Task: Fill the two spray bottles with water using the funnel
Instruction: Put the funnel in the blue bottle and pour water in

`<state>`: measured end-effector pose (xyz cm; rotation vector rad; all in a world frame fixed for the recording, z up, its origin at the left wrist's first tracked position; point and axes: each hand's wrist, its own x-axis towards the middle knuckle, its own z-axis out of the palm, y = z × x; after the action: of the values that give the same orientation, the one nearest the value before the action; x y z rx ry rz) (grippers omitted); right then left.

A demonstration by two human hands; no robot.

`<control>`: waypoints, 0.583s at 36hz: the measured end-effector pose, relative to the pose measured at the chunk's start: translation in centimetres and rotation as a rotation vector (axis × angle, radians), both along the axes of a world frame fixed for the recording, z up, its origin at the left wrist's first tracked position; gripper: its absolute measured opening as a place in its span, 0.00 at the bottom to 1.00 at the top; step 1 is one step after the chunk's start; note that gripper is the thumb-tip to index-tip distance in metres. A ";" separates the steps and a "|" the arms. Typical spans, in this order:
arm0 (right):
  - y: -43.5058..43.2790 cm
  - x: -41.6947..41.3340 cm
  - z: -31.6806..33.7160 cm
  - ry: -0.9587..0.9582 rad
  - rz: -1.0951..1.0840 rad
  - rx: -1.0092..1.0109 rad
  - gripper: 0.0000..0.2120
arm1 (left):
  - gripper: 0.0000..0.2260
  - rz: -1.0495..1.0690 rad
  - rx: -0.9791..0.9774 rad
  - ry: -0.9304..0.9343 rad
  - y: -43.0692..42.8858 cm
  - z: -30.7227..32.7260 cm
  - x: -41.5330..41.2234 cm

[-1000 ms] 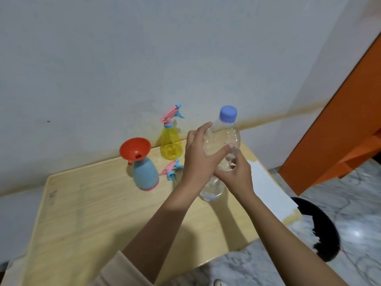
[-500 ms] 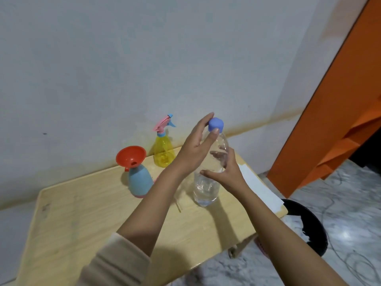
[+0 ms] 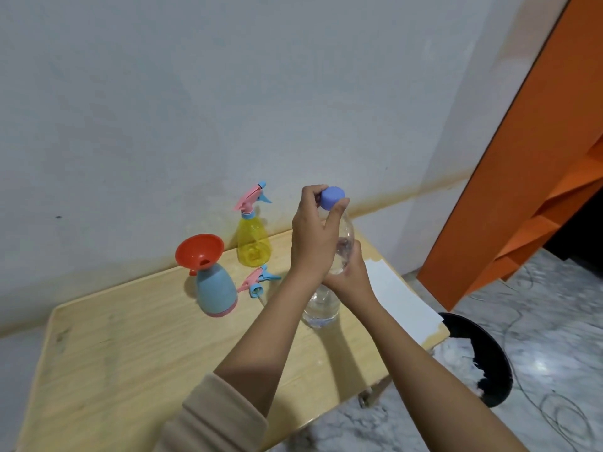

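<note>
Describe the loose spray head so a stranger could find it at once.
On the wooden table, look between the blue bottle and the yellow bottle. The spray head lies flat there; unlike the yellow bottle's, it is screwed onto nothing.

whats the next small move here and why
Probably twist the blue cap off the water bottle. The left hand pinches the cap while the right hand steadies the bottle's body. The red funnel already sits in the blue spray bottle, so only the shut cap blocks pouring.
</note>
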<state>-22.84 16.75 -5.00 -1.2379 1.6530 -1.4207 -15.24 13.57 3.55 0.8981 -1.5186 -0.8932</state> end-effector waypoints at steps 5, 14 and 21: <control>-0.1 -0.4 0.2 0.000 0.048 0.008 0.35 | 0.18 0.067 -0.002 -0.023 -0.2 1.3 -0.3; 0.0 -1.3 -0.2 -0.012 0.081 0.033 0.33 | 0.14 -0.437 0.111 -0.011 -1.1 1.4 1.8; -0.1 -0.6 -0.4 0.005 0.039 0.017 0.33 | 0.13 -0.220 0.093 0.025 -1.1 1.3 1.1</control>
<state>-23.49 16.61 -5.38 -1.2581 1.6322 -1.3787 -14.13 12.47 4.88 0.7930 -1.5851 -1.1380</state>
